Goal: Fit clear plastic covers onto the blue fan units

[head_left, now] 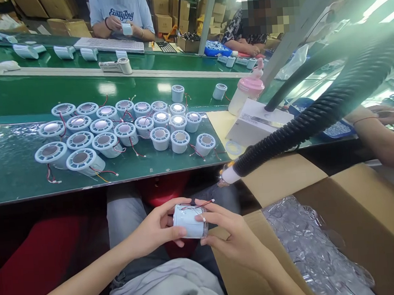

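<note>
Over my lap I hold a light-blue cylindrical housing (189, 222) on its side, with thin red and white wires running along its top to a small white plug. My left hand (157, 228) grips its left end, thumb on the near face. The fingers of my right hand (228, 230) close round the right end, where a clear plastic edge shows; I cannot tell how far that clear part covers the housing. Beyond my hands, several similar housings (105, 144) stand in rows on the green table (165, 167), round vented faces up and wires trailing.
A black ribbed hose (283, 137) with a white nozzle slants in from the right above my right hand. An open cardboard box (365, 226) of clear plastic parts (309, 238) is at lower right. A white device (258, 123) and pink-topped bottle (247, 93) stand behind. Co-workers (122, 14) sit across.
</note>
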Demonstrator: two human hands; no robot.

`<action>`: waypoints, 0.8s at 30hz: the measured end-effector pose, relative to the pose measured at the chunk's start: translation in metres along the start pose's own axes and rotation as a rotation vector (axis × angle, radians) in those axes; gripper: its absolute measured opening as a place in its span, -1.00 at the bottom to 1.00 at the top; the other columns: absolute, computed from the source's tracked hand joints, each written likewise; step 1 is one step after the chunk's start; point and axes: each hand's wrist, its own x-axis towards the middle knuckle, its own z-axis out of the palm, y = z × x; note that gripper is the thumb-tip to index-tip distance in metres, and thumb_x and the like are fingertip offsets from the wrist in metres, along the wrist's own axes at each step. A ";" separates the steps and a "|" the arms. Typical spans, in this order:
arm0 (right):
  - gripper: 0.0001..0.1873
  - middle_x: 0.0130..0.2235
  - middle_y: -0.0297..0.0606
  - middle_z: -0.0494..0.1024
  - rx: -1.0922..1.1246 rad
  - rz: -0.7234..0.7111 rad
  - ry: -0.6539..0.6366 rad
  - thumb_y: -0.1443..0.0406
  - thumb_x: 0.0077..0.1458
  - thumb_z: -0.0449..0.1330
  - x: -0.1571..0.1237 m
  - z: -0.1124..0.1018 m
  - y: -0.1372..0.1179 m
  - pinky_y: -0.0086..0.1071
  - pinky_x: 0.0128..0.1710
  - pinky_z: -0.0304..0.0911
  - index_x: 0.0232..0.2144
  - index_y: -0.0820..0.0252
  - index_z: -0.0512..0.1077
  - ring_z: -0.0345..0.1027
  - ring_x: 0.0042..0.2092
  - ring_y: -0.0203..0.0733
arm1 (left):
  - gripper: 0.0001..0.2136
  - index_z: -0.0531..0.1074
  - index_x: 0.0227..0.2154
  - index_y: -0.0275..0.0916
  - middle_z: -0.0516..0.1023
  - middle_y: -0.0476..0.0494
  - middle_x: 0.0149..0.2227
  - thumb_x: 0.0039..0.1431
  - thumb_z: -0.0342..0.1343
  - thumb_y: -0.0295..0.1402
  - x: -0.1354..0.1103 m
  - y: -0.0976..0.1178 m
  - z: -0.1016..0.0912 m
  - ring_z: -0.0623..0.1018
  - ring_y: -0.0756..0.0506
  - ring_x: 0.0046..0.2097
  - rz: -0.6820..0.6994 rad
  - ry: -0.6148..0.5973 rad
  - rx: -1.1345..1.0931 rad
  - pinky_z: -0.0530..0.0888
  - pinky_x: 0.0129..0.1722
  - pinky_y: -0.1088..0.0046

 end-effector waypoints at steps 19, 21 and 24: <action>-0.51 0.12 -0.13 0.41 -0.057 0.010 0.032 0.35 -0.03 0.35 -0.009 -0.003 -0.011 -0.26 0.07 0.34 -0.03 0.08 0.33 0.36 0.09 -0.06 | -0.34 0.28 0.14 -0.03 0.41 -0.16 0.10 -0.07 0.36 -0.22 -0.016 0.016 0.004 0.51 -0.24 0.03 0.098 -0.009 0.365 0.52 -0.05 0.30; -0.49 0.12 -0.16 0.41 -0.026 0.038 0.025 0.33 -0.03 0.35 -0.010 -0.002 -0.011 -0.25 0.09 0.32 -0.02 0.06 0.31 0.34 0.10 -0.07 | -0.34 0.28 0.15 -0.01 0.38 -0.15 0.14 -0.06 0.35 -0.21 -0.017 0.018 0.003 0.47 -0.24 0.08 0.148 0.007 0.504 0.49 0.00 0.30; -0.46 0.12 -0.21 0.40 0.102 0.112 -0.006 0.32 -0.01 0.35 -0.011 -0.003 -0.012 -0.29 0.09 0.33 0.01 0.03 0.28 0.31 0.12 -0.11 | -0.31 0.26 0.15 0.04 0.36 -0.11 0.18 -0.08 0.36 -0.23 -0.019 0.020 0.002 0.38 -0.22 0.17 0.275 -0.004 0.701 0.35 0.17 0.23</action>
